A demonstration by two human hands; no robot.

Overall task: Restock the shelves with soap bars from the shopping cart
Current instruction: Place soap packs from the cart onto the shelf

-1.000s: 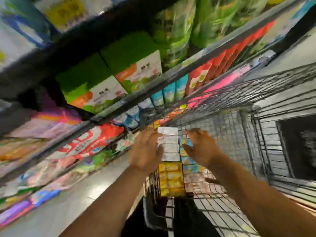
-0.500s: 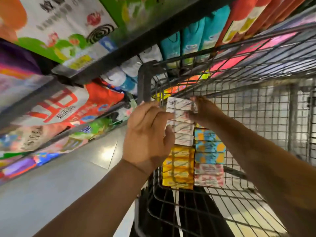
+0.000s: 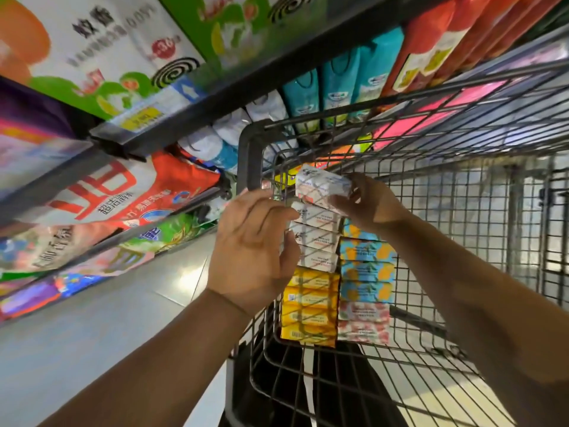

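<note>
My right hand [image 3: 366, 208] grips the top white soap bar [image 3: 323, 184], long axis crosswise, tilted off the stack in the shopping cart [image 3: 462, 211]; my left hand [image 3: 252, 251], fingers loose, steadies the bars below; shelves [image 3: 215, 109] lie up-left.

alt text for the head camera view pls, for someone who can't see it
Two bare hands reach into a wire shopping cart: the right hand lifts the top white soap bar off a stack, with the left hand against the white bars below. Yellow bars and blue-orange bars sit beside them; stocked shelves rise at left.
</note>
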